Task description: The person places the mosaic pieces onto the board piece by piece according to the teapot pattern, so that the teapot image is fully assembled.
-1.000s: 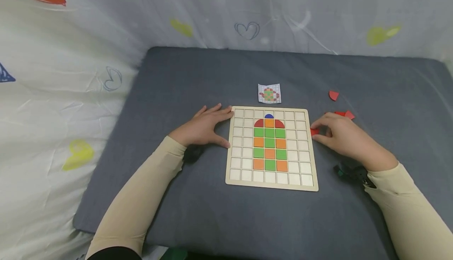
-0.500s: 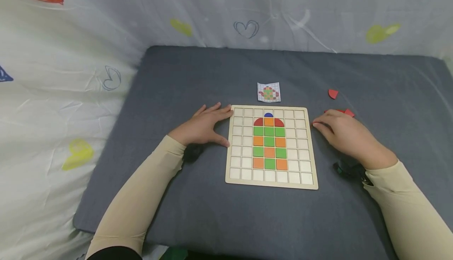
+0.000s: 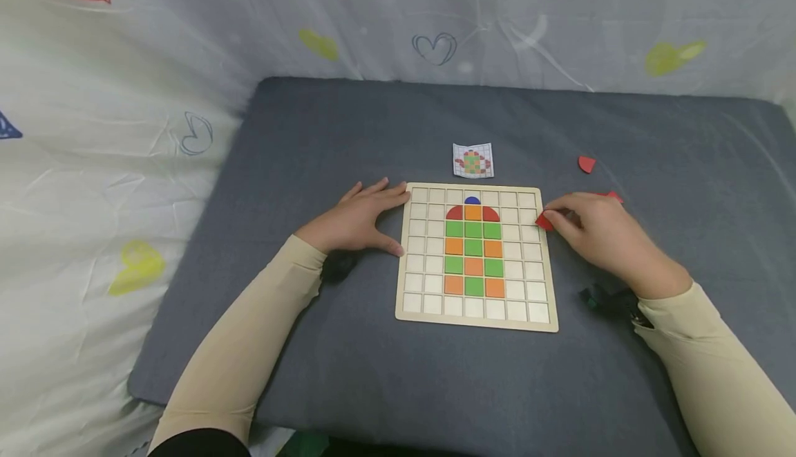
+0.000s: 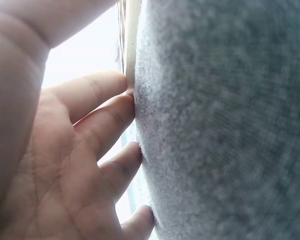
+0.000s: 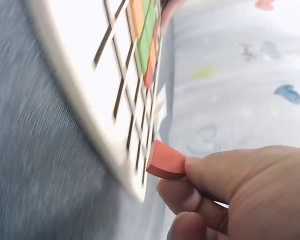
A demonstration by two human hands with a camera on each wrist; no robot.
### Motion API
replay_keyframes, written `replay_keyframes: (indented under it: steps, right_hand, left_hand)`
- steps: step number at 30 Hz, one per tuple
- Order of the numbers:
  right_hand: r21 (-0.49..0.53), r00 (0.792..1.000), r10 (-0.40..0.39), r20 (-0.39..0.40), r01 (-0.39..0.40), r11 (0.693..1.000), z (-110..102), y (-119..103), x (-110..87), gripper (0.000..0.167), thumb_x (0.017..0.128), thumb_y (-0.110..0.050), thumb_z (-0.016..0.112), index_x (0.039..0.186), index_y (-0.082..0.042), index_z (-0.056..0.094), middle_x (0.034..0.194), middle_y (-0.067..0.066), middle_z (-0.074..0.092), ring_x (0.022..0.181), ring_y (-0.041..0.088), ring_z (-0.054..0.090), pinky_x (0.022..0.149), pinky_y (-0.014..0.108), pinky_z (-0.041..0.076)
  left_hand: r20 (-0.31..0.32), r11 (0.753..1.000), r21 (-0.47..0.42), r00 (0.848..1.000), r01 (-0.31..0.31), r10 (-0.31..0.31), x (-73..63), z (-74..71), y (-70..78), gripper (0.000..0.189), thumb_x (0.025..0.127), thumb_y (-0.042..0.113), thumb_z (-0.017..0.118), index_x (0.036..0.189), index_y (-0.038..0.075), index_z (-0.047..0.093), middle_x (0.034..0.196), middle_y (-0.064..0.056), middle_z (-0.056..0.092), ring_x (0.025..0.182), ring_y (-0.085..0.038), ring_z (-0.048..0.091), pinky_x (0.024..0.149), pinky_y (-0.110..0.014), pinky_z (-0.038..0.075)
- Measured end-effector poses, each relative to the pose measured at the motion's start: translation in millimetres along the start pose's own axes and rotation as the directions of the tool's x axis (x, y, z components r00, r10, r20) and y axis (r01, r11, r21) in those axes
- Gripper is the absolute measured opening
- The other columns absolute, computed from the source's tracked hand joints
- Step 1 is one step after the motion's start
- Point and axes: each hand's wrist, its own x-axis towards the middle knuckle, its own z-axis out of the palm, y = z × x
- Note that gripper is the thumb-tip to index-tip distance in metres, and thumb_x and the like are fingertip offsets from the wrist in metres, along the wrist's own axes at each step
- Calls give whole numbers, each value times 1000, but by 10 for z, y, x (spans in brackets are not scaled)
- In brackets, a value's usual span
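Note:
Between thumb and fingertips my right hand [image 3: 600, 236] pinches a red tile [image 5: 167, 161] with a curved edge. In the head view that tile is over the right rim of a wooden grid board [image 3: 552, 284]. My left hand [image 3: 354, 222] is spread, with thumb and a fingertip touching the board's left edge; the left wrist view shows its fingers resting on the cloth. Orange, green, red and blue tiles fill the middle columns of the board, such as a green tile [image 3: 473, 247] and a blue half-round tile [image 3: 472, 200] at the top.
Behind the board lies a small picture card [image 3: 472, 161] showing a coloured tile pattern. A loose red tile [image 3: 586, 164] lies at the back right. More red pieces [image 3: 612, 196] are partly hidden behind my right hand. Grey cloth [image 3: 348, 374] covers the table.
My right hand has turned the red tile in its fingers and brought it slightly left, from beside the board to over its right rim. The left hand stays at the left edge.

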Motion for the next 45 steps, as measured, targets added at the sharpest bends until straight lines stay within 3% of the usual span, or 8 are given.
replay_keyframes:
  steps: [7,22,30,45]
  right_hand:
    - [67,996,-52,68,48,997,27,-164,87,8,97,-10,75,102,-9,81,84,-2,71,68,12,53,62,28,46]
    - [67,977,-38,209,24,997,171,-219,213,10,99,-12,72,104,-10,81,87,0,72,75,17,58,68,35,50]
    - [67,973,-92,213,80,995,206,-261,252,12,99,-10,71,107,-7,81,96,3,76,82,17,63,76,40,56]
    - [78,979,-72,188,58,995,266,-270,239,11,95,-10,78,106,-7,80,98,5,76,83,19,64,77,42,57]
  left_hand:
    - [-8,1000,-12,1000,-1,0,-25,1,-18,112,77,52,91,167,25,31,175,5,18,164,-22,2,130,-55,-5]
    - [-11,1000,-5,1000,-16,16,0,0,6,112,76,54,91,167,24,32,175,4,19,164,-22,3,130,-55,-5]
    - [-10,1000,-8,1000,-12,12,3,4,-1,113,76,53,91,167,25,32,175,4,19,164,-22,3,130,-55,-5]
    - [-9,1000,-17,1000,-9,9,0,-6,20,113,76,52,92,167,24,32,175,3,20,164,-22,3,130,-55,-6]
